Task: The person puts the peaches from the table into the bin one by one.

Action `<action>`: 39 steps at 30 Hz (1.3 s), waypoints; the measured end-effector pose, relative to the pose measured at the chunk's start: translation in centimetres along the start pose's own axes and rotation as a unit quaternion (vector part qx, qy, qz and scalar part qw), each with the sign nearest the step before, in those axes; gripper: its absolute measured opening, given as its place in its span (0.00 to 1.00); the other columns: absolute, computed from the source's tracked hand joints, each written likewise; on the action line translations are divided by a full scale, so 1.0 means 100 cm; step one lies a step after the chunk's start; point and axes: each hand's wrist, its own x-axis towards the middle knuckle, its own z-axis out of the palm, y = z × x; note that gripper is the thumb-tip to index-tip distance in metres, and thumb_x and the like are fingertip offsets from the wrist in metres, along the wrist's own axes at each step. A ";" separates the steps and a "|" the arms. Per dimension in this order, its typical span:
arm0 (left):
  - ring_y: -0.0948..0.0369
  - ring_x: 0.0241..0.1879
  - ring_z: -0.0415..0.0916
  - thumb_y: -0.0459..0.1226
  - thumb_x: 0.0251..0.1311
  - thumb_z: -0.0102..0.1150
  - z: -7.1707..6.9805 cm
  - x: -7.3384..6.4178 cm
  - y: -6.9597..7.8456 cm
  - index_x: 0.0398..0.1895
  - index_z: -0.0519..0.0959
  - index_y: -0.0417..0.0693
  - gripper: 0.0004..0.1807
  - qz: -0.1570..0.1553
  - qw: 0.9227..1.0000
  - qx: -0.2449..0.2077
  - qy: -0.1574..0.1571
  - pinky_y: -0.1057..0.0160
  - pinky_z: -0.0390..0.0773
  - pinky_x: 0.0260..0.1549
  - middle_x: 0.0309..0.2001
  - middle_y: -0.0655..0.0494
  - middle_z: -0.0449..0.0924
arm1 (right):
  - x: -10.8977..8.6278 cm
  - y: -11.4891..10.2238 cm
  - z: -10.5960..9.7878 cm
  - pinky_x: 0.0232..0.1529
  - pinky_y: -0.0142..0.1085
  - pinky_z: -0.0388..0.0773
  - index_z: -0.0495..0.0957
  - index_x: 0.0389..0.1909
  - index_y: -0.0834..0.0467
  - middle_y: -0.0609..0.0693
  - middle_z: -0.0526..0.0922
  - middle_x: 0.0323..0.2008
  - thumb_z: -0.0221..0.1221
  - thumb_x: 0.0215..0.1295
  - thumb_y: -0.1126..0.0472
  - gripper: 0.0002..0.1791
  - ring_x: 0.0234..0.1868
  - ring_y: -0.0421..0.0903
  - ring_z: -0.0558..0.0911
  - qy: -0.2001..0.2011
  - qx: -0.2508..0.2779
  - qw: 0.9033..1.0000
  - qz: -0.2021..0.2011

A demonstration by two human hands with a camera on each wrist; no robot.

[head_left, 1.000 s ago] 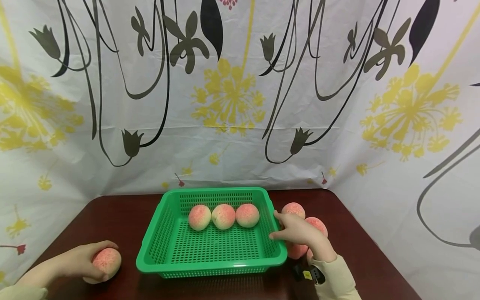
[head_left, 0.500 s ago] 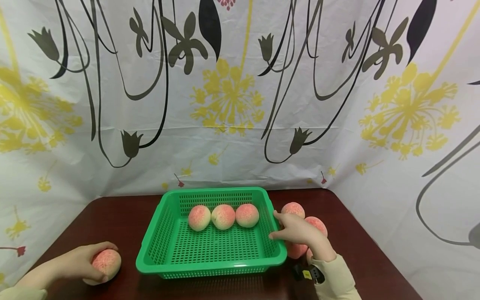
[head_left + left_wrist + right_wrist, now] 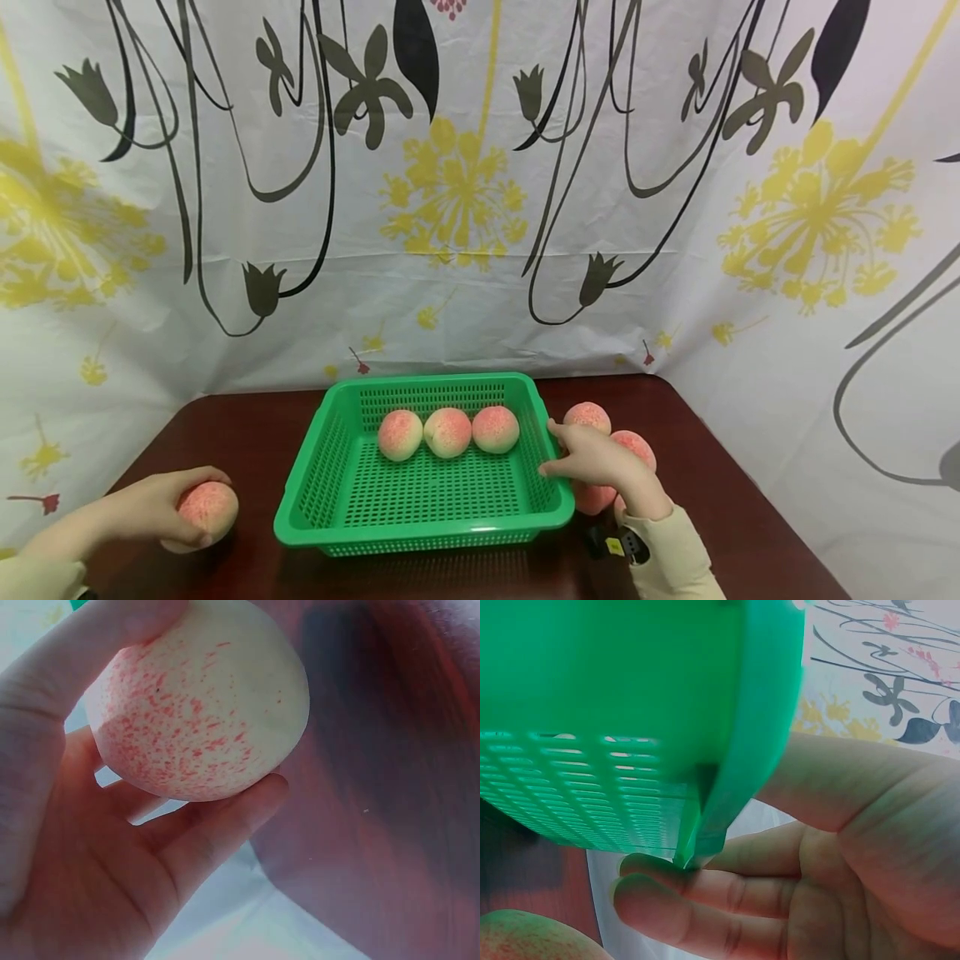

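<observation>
My left hand holds a pink-and-cream peach left of the green basket. In the left wrist view, thumb and fingers curl round this peach, with the dark tabletop behind it. My right hand grips the basket's right rim. The right wrist view shows the fingers below the overhanging green rim, the thumb's tip hidden behind it. Inside the basket, a row of three peaches lies along the back: a left one, a middle one and a right one.
Several more peaches cluster right of the basket, among them a far one and another, partly hidden by my right hand. The dark red-brown table has a flower-printed white cloth hung behind it and along both sides.
My left hand has risen slightly, carrying the peach up and a little to the left. The right hand and the basket keep their places.
</observation>
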 end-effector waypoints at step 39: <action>0.69 0.32 0.73 0.43 0.46 0.73 -0.057 0.038 0.075 0.48 0.78 0.52 0.24 0.023 0.999 0.027 0.009 0.65 0.74 0.27 0.35 0.64 0.78 | -0.002 -0.001 -0.001 0.21 0.31 0.65 0.58 0.66 0.78 0.46 0.74 0.16 0.67 0.60 0.57 0.43 0.16 0.40 0.69 -0.007 0.028 1.000 -0.003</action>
